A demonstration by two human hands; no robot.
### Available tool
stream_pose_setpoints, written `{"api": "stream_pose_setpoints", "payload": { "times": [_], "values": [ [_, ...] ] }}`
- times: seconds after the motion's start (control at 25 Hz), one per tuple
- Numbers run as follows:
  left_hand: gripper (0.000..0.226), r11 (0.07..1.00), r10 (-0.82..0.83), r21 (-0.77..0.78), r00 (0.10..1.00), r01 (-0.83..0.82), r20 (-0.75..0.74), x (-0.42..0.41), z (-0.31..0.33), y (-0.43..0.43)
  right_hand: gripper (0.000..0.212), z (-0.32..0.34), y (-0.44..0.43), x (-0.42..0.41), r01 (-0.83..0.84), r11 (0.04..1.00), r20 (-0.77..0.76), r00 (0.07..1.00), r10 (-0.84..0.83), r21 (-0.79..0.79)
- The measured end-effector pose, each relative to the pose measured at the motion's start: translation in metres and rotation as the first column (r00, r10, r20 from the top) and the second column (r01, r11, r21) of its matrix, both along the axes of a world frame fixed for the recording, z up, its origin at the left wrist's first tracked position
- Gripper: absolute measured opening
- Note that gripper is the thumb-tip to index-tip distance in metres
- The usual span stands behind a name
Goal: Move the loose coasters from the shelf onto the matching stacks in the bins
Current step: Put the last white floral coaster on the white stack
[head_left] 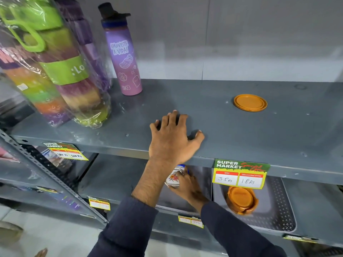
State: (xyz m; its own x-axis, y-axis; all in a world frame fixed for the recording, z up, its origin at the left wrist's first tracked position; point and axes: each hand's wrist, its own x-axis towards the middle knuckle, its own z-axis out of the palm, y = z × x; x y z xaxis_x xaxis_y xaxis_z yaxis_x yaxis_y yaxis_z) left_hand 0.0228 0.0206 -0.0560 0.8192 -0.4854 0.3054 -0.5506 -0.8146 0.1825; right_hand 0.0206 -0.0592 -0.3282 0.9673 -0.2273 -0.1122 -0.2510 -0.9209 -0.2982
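A loose round orange coaster (250, 102) lies flat on the upper grey shelf (241, 130), to the right. My left hand (172, 138) rests palm down on that shelf near its front edge, fingers spread, nothing seen in it. Below the shelf, my right hand (187, 186) grips a white floral coaster (173, 179) over the left grey bin (167, 204). What lies in that bin is hidden by my arms. The right perforated bin (284, 204) holds a stack of orange coasters (241, 200).
A purple water bottle (123, 58) and plastic-wrapped packs of coloured cups (61, 71) stand at the shelf's left. A price label (241, 175) hangs from the shelf edge above the orange stack. A slotted metal upright (48, 175) runs down the left.
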Motion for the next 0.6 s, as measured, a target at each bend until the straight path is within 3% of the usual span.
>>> {"api": "stream_pose_setpoints", "payload": {
  "times": [0.4,0.6],
  "values": [
    [0.064,1.000,-0.004,-0.010,1.000,0.004,-0.028,0.001,0.002,0.000,0.063,-0.001,-0.013,0.001,0.000,0.999,-0.015,1.000,0.001,0.039],
    [0.064,1.000,-0.008,0.028,1.000,0.009,-0.029,-0.003,0.004,0.001,0.074,0.029,-0.005,-0.037,-0.045,0.984,0.195,0.981,0.011,0.171]
  ]
}}
